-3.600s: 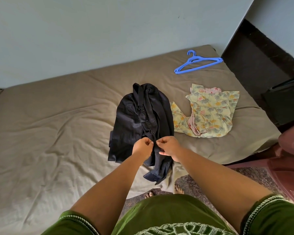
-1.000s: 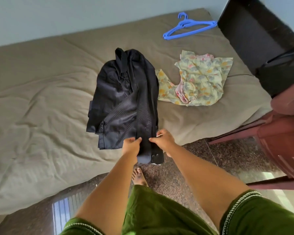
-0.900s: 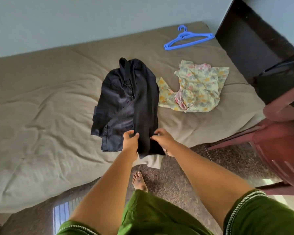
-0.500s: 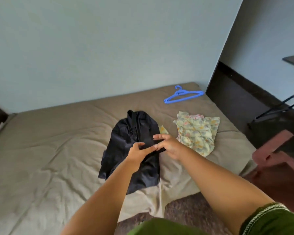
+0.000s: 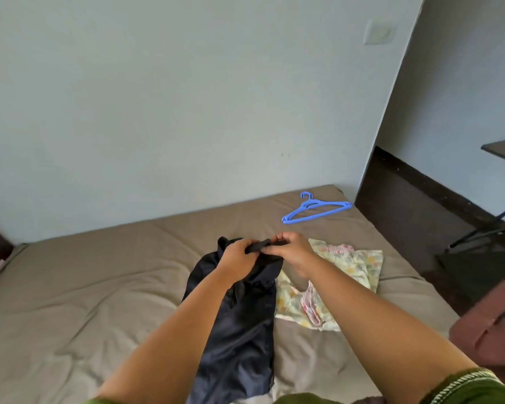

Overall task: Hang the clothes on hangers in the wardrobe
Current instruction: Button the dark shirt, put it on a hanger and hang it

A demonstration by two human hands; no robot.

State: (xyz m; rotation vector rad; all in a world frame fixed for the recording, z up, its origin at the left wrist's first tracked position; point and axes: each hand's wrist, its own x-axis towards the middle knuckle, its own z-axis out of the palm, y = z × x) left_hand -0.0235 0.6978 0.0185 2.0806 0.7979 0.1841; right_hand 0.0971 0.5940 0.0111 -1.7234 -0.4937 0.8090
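We see our two bare forearms reaching forward over a bed (image 5: 70, 301) with a brown sheet. Our left hand (image 5: 236, 256) and right hand (image 5: 292, 252) meet at the centre, each gripping the top edge of one dark navy garment (image 5: 239, 330), which trails down toward six o'clock. Just beside it, at three o'clock, lies one floral yellow garment (image 5: 350, 275), flat on the sheet. Farther off, at one o'clock, one blue hanger (image 5: 315, 211) rests near the bed's far corner.
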